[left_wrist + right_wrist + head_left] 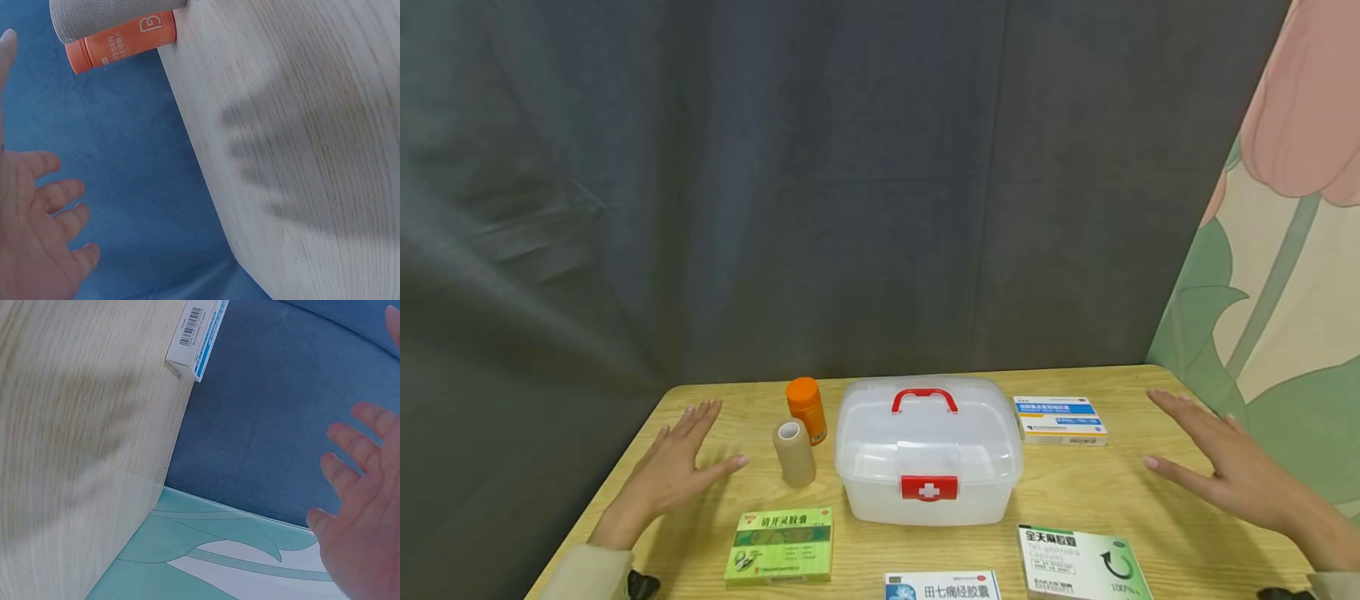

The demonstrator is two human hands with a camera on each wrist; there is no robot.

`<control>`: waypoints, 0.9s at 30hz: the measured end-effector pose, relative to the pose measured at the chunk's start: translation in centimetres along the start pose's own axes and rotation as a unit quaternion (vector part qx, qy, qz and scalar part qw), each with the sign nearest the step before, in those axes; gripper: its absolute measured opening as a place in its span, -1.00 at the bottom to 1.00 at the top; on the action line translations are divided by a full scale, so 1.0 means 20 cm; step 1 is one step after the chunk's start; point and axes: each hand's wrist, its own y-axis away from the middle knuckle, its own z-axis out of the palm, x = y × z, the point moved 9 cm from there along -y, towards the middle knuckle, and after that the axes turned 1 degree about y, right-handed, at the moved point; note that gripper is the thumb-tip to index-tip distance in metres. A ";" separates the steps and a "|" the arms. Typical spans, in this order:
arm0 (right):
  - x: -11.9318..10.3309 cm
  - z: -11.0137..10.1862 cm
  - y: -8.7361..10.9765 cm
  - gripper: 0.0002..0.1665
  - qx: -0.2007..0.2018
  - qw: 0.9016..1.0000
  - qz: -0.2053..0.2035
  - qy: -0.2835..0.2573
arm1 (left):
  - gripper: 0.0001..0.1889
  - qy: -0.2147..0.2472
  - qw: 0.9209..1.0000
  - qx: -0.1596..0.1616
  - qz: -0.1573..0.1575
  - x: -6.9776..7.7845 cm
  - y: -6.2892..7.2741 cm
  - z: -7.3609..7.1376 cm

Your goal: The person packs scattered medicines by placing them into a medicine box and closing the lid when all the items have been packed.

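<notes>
My left hand (673,467) hovers over the left side of the table, fingers spread and nothing in it. Nearest to it are a tan bandage roll (795,457), standing upright, and an orange bottle (807,410) just behind. Over the right side, my right hand (1232,471) is held out likewise, thumb apart from the fingers. A blue-and-white medicine box (1060,420) lies to its left. Between the hands stands a clear plastic first-aid box (928,450), its lid down, with a red handle (925,393) and a red latch (929,487) bearing a white cross.
Along the front lie a green medicine box (781,546), a white-and-blue one (942,586) cut off by the frame edge, and a white-and-green one (1084,563). The wooden table (865,554) backs onto a dark curtain (850,192). A flower-patterned wall (1292,275) borders the right.
</notes>
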 end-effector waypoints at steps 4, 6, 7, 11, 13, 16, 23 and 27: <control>-0.02 -0.01 -0.01 0.04 0.008 1.000 -0.006 0.000 | 0.00 0.005 1.000 0.010 0.003 0.00 0.00 -0.01; -0.02 -0.01 -0.01 0.04 0.014 1.000 -0.008 -0.003 | 0.00 0.008 1.000 0.013 0.006 0.00 0.00 -0.01; -0.03 -0.01 -0.01 0.04 0.017 1.000 -0.009 -0.005 | 0.01 0.009 1.000 0.015 0.007 0.01 0.00 -0.01; -0.04 0.00 -0.02 0.04 0.019 1.000 -0.011 -0.009 | 0.00 0.014 1.000 0.023 0.012 0.02 0.01 -0.01; -0.04 0.00 -0.02 0.04 0.018 1.000 -0.011 -0.012 | -0.01 0.017 0.999 0.027 0.017 0.03 0.00 -0.01; -0.05 0.00 -0.02 0.04 0.019 1.000 -0.012 -0.022 | -0.02 0.021 0.999 0.033 0.025 0.05 0.00 -0.01; -0.08 -0.01 -0.05 0.05 0.027 0.999 -0.021 -0.037 | -0.03 0.036 0.997 0.057 0.036 0.08 -0.01 -0.03; -0.09 0.00 -0.05 0.06 0.030 0.999 -0.023 -0.031 | -0.04 0.048 0.995 0.072 0.044 0.10 -0.01 -0.04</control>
